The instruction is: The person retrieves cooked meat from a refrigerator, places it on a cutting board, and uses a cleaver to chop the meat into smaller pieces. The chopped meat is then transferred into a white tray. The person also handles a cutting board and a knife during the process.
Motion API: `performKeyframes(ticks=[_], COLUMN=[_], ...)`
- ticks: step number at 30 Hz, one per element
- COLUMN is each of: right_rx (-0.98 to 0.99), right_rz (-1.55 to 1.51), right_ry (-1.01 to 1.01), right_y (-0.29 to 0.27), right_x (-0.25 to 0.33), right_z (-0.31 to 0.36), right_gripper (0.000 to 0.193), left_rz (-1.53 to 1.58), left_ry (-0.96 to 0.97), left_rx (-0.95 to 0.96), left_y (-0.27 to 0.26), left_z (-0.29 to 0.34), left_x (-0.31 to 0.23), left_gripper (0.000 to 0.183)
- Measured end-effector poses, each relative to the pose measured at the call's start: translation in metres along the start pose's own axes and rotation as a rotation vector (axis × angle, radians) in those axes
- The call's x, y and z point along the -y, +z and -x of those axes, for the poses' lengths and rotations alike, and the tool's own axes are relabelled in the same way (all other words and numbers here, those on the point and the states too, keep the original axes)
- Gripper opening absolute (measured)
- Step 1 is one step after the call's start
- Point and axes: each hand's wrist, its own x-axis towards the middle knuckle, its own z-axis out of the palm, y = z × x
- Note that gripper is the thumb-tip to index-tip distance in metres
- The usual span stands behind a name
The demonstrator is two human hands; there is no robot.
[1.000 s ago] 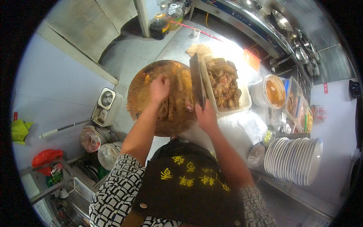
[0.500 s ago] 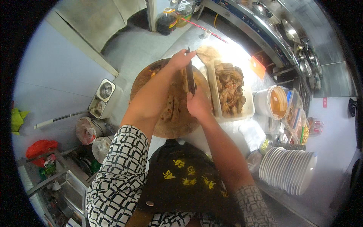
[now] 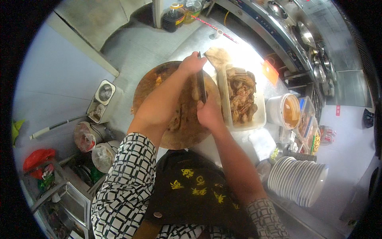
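A dark-bladed knife (image 3: pixel 201 84) stands over a round wooden chopping board (image 3: pixel 191 139), its length pointing away from me. My left hand (image 3: pixel 192 63) grips the far end, thumb out to the right. Around the near end, my right hand (image 3: pixel 210 114) is closed, thumb up against the blade. Pieces of brown meat (image 3: pixel 174 122) lie on the board, partly hidden by my left forearm. Just right of the board is a white plastic tub (image 3: pixel 259 118) of cooked, brown meat pieces (image 3: pixel 241 95). A pale folded cloth (image 3: pixel 218 57) lies beyond it.
Right of the tub stand a white bucket (image 3: pixel 275 110) of orange-brown contents and clear containers (image 3: pixel 308 119). Nearer me is a row of white plates (image 3: pixel 296 181). Left of the board are a metal-topped container (image 3: pixel 104 95) and lined bins (image 3: pixel 84 136). Oil jugs (image 3: pixel 173 19) stand at the back.
The whole view has shifted slightly. Both hands keep their hold on the knife, which has hardly moved over the board.
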Motion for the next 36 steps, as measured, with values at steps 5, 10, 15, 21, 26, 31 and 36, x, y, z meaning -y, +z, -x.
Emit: performKeyframes(ticks=[5,10,15,21,26,31,36], right_rx=[0.053,0.132,0.083,0.081,0.022,0.015,-0.037], right_rz=[0.044,0.000,0.043,0.064,0.027,-0.053,-0.097], right_ry=[0.134,0.146,0.122,0.037,0.203,0.190,0.126], right_y=[-0.010,-0.009,-0.007,0.002,0.058,0.053,0.059], right_x=[0.009,0.007,0.009,0.002,-0.047,-0.045,-0.063], right_z=[0.003,-0.002,-0.008,-0.012,-0.006,-0.002,-0.002], right_gripper=[0.040,0.040,0.037,0.038,0.038,0.036,0.037], left_rz=[-0.020,-0.039,-0.029,-0.030,-0.202,-0.202,-0.252], left_ry=[-0.063,-0.097,-0.120,-0.118,-0.044,-0.005,0.060], left_rx=[0.061,0.052,0.061,0.036,0.069,0.018,0.041], left_y=[-0.010,-0.007,-0.003,-0.004,0.009,0.008,0.010], left_z=[0.010,0.009,0.003,0.005,0.044,0.045,0.037], left_x=[-0.015,-0.012,-0.006,0.002,-0.021,-0.021,-0.025], left_gripper=[0.068,0.064,0.063,0.060,0.056,0.054,0.064])
